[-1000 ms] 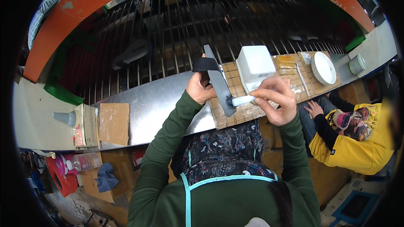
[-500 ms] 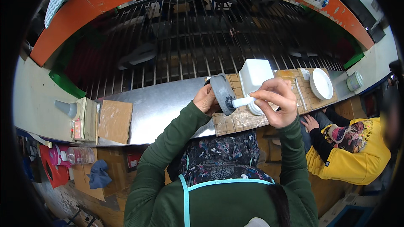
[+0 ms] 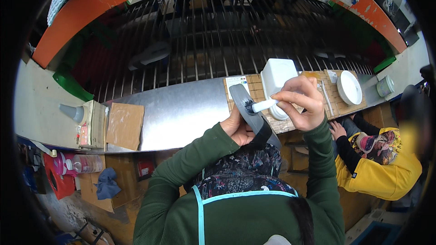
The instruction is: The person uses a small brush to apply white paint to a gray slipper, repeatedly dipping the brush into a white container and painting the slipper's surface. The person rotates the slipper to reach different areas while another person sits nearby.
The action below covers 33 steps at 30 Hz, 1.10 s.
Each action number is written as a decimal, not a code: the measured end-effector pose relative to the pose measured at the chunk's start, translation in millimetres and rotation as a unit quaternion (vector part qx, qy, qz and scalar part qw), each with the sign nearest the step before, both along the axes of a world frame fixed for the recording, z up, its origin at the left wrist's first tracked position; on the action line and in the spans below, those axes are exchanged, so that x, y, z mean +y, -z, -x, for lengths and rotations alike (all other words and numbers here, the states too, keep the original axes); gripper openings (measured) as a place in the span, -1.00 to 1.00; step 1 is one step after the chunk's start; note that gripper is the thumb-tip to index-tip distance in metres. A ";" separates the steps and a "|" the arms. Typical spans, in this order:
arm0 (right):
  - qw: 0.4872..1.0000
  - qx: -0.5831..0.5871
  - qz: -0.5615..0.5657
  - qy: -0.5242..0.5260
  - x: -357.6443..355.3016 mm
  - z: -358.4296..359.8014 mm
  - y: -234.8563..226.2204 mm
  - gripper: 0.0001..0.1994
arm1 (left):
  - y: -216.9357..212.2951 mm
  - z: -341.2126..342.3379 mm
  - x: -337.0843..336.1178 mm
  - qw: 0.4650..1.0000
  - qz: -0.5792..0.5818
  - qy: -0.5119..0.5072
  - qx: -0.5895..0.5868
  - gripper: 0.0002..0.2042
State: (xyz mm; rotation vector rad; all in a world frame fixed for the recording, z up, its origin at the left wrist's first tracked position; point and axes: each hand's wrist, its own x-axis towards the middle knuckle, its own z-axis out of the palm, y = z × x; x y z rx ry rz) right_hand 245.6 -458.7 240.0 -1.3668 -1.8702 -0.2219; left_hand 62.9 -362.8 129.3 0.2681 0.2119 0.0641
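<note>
Left hand [image 3: 236, 129] has its grip wrapped around the near end of a dark grey shoe sole [image 3: 252, 113], holding it tilted up over the near edge of the surface [image 3: 181, 113]. Right hand [image 3: 302, 102] pinches a white brush [image 3: 263, 105], its tip pressed onto the far part of the sole, where a dark wet patch shows. Against half a second ago, the sole has swung: it now runs from far-left to near-right, its near end dipping below the surface edge toward the person's chest, whereas earlier it sat flatter on the wooden board [image 3: 290, 122]. The brush hand has come nearer and a touch left, staying clamped on the handle. Just behind the brush sits the white square container [image 3: 277, 75], unmoved. Farther right, the white bowl [image 3: 349, 87] rests on the board. At right, another person in a yellow jacket [image 3: 381, 172] crouches, much as before.
</note>
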 end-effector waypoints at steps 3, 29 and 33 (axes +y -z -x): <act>1.000 -0.007 0.028 -0.002 -3.4 -3.8 5.4 -0.76 | 2.6 1.3 -10.2 1.000 0.020 0.018 -0.002 -0.18; 0.996 0.018 0.071 -0.053 -12.0 -24.8 52.8 -0.81 | 11.0 0.4 -42.0 0.995 -0.008 0.074 0.072 0.02; 0.996 0.019 0.077 -0.051 -16.3 -27.3 56.0 -0.82 | 18.7 -1.1 -42.1 0.972 0.207 0.090 -0.061 -0.03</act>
